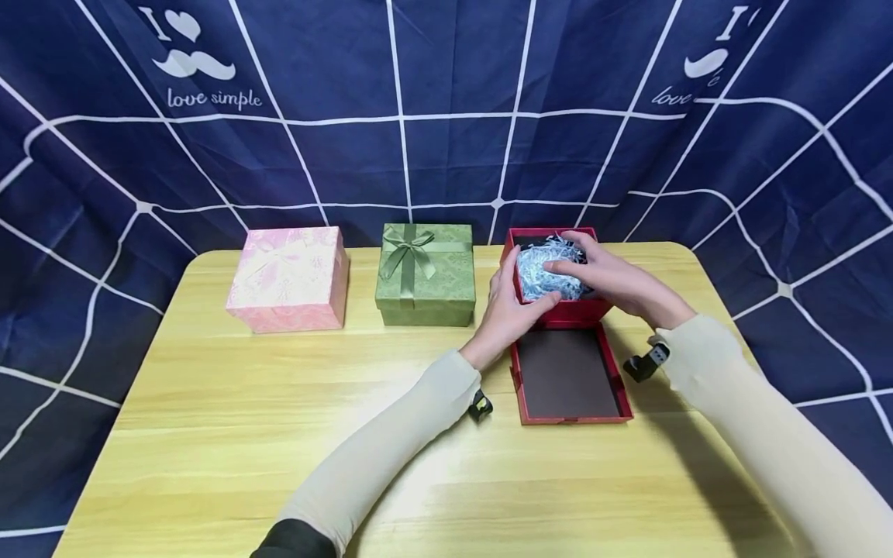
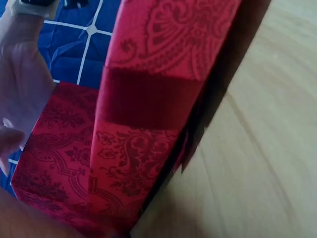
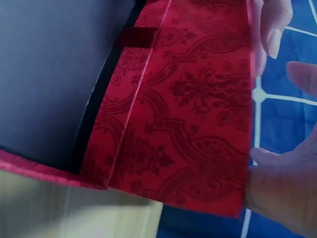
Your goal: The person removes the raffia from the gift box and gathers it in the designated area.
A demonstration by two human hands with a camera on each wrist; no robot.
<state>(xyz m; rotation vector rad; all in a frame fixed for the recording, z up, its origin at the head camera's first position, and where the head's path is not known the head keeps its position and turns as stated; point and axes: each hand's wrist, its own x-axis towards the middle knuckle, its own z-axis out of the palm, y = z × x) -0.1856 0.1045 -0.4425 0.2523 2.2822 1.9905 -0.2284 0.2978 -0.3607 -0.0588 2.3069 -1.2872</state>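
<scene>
A red patterned gift box (image 1: 574, 313) stands at the right of the table, filled with pale blue shredded paper (image 1: 540, 271) that bulges above its rim. My left hand (image 1: 509, 310) holds the box at its near left corner, fingers along the left wall and thumb over the front rim. Spread over the paper from the right is my right hand (image 1: 614, 280), its thumb and forefinger touching the shreds; its other fingertips are hidden. Directly in front, the box's red lid (image 1: 568, 376) lies with its dark inside up. Both wrist views show the patterned red wall close up.
A green gift box (image 1: 427, 271) with a ribbon bow stands mid-table, and a pink gift box (image 1: 289, 279) is farther left; both have their lids on. Dark blue cloth (image 1: 446, 85) with white lines hangs behind the wooden table (image 1: 279, 418).
</scene>
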